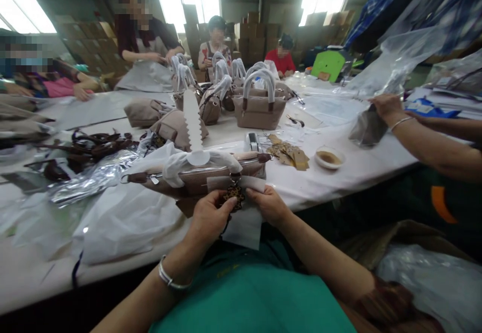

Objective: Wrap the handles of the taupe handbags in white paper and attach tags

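Observation:
A beige handbag (192,182) with brown trim and a zipped top lies at the table's front edge, its handles (171,172) wrapped in white tissue. A dark, leopard-patterned charm (234,197) hangs from it by a metal ring. My left hand (213,215) pinches this charm between thumb and fingers. With its thumb and fingers closed, my right hand (269,203) grips the right end of a white paper strip (254,183) that runs behind the charm. A white notched plastic strip (193,122) stands upright at the bag's handles.
Several beige bags (259,112) stand farther back. Brown straps (94,144) and clear plastic lie left. Tan tags (288,152) and a small round dish (329,157) sit right. A co-worker's hands (387,107) hold a wrapped dark item; other people work around the table.

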Tool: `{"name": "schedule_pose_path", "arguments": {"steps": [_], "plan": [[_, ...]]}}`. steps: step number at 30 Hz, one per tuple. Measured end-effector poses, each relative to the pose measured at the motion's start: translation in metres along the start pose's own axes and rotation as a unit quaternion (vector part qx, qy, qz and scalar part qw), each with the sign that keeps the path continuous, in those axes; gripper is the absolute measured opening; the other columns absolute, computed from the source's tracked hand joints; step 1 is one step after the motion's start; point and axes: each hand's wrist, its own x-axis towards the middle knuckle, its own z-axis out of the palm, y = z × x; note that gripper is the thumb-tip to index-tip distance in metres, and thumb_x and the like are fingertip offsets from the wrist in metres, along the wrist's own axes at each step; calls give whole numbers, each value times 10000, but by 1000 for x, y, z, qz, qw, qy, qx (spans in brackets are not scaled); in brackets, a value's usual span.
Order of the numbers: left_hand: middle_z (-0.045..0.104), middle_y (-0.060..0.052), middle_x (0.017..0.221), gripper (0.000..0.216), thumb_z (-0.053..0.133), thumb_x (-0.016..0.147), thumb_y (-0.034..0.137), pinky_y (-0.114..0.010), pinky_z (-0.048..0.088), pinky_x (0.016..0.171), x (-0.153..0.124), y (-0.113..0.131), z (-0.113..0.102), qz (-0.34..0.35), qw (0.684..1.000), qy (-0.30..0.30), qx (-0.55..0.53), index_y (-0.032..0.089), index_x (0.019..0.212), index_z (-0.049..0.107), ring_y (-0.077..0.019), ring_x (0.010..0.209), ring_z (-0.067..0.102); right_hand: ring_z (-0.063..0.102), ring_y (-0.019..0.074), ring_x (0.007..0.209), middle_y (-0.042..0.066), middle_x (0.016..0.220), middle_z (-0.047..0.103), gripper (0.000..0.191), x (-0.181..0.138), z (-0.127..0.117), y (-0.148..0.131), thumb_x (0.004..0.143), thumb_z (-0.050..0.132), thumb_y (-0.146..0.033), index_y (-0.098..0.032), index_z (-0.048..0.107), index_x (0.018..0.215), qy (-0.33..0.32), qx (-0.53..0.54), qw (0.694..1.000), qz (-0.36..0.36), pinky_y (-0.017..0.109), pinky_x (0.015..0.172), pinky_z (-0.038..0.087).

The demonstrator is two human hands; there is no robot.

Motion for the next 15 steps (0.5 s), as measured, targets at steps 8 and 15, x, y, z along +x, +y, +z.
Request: {"name": "schedule_pose_path", "arguments": {"steps": [8,15], "plan": [[716,-58,812,256,653,839,426,-308,491,770,-3,7,-2,125,969,72,200,179,852,721,-214,794,654,695,240,820,59,888,759,431,-1,18,-15,622,871,-392,-168,754,972,28,-79,996,-24,381,788,564],[730,-69,951,263,628,873,391,-301,503,840,-11,-9,-21,158,975,69,140,192,1012,730,-212,881,666,691,249,928,41,943,767,396,5,23,-22,617,871,-338,-188,769,970,39,-82,994,-59,420,927,523]]}}
